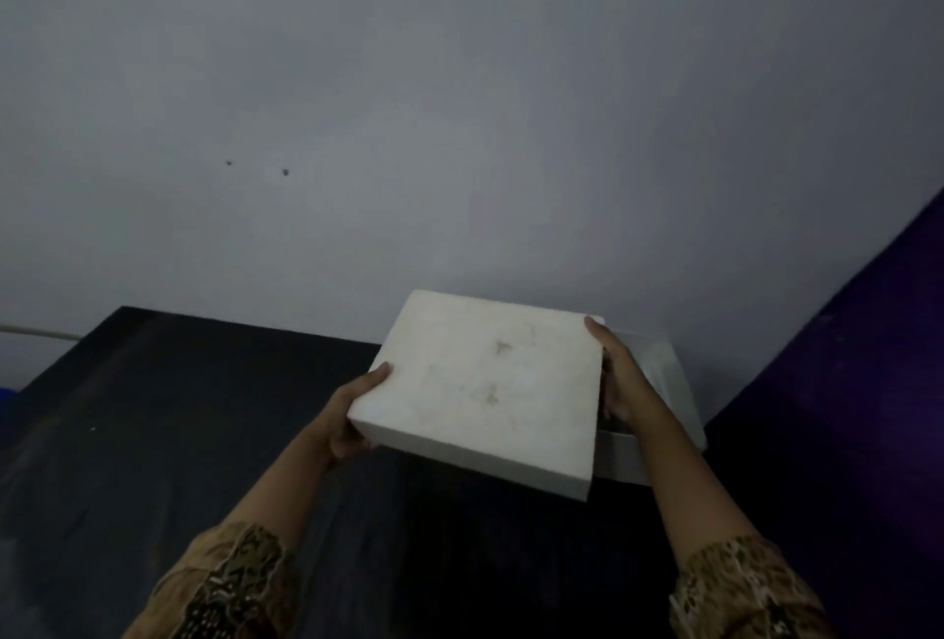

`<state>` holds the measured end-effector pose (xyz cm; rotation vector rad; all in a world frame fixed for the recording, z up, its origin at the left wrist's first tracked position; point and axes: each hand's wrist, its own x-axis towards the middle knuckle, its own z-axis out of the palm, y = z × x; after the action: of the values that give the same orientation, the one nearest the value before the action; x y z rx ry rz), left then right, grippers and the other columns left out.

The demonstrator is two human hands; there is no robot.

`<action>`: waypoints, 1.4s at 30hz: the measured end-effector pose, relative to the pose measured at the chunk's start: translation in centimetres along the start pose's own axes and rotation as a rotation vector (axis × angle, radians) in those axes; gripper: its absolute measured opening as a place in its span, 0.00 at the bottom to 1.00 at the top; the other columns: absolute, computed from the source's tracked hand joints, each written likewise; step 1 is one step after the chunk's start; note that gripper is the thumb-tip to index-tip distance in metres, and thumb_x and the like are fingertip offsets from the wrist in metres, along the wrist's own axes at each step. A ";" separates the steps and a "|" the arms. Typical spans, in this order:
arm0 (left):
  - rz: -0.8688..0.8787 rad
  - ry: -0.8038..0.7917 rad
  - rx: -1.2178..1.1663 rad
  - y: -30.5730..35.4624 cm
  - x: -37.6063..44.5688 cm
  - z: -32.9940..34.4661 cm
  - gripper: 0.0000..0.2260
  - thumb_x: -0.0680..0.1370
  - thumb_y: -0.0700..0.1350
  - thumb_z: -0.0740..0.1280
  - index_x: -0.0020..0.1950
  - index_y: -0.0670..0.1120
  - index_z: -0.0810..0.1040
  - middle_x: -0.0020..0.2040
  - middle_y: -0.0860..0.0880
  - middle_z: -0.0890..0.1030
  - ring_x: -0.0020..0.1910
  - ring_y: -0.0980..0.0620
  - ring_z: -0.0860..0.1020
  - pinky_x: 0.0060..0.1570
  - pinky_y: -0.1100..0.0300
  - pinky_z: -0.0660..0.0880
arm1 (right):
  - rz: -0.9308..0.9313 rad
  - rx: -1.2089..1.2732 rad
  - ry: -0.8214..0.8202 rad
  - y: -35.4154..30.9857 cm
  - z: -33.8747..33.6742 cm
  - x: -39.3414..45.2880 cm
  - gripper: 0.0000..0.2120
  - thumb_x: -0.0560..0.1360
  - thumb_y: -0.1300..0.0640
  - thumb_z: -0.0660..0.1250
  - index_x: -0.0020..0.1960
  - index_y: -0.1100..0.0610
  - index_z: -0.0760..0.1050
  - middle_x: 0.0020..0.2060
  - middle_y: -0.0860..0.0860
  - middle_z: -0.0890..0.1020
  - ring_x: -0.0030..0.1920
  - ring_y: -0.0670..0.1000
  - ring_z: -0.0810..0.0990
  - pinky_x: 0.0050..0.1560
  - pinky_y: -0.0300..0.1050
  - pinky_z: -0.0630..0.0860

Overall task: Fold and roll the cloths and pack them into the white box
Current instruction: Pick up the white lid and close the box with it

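Note:
A white box lid [485, 383], flat and slightly stained, is held tilted above the dark surface. My left hand [357, 413] grips its near left corner, thumb on top. My right hand [620, 378] grips its right edge. Under and behind the lid, the white box base [674, 393] sits against the wall, mostly covered by the lid. I see no cloths; the inside of the box is hidden.
A dark cloth-covered surface [179, 434] stretches across the foreground. A plain grey wall [459, 127] rises right behind the box. A purple surface [843, 383] borders the right side. A pale cable [36, 332] runs at the far left.

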<state>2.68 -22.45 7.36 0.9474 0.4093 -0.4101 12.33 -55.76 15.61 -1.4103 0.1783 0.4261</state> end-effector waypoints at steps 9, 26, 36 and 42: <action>0.087 -0.099 -0.011 -2.7 6.7 13.4 0.28 0.71 0.57 0.70 0.66 0.43 0.75 0.61 0.42 0.81 0.58 0.43 0.81 0.52 0.49 0.79 | -0.023 -0.200 0.196 -0.8 -10.1 -1.3 0.28 0.78 0.40 0.57 0.73 0.53 0.64 0.61 0.52 0.77 0.50 0.49 0.78 0.44 0.40 0.74; 0.279 0.019 0.370 -6.4 14.7 18.6 0.29 0.77 0.64 0.55 0.76 0.55 0.56 0.77 0.48 0.62 0.77 0.44 0.56 0.76 0.40 0.46 | -0.026 -0.213 0.299 1.1 -18.6 5.4 0.31 0.75 0.35 0.58 0.74 0.48 0.63 0.71 0.50 0.70 0.68 0.52 0.70 0.72 0.52 0.65; 0.206 0.056 0.408 -6.7 14.2 19.1 0.29 0.78 0.63 0.54 0.76 0.54 0.56 0.78 0.49 0.59 0.77 0.47 0.55 0.77 0.42 0.49 | -0.006 -0.192 0.294 2.9 -19.6 5.4 0.29 0.77 0.36 0.56 0.73 0.49 0.63 0.71 0.52 0.70 0.69 0.54 0.70 0.73 0.55 0.65; 0.173 0.057 0.508 -6.7 14.2 18.9 0.37 0.73 0.69 0.50 0.77 0.52 0.51 0.79 0.51 0.54 0.78 0.49 0.52 0.78 0.45 0.47 | 0.038 -0.264 0.296 3.1 -19.4 6.3 0.29 0.79 0.38 0.53 0.75 0.51 0.61 0.72 0.53 0.68 0.70 0.55 0.69 0.73 0.52 0.64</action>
<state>14.29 -44.03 5.37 1.4802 0.2739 -0.3344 19.32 -73.33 7.29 -1.7303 0.4014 0.2768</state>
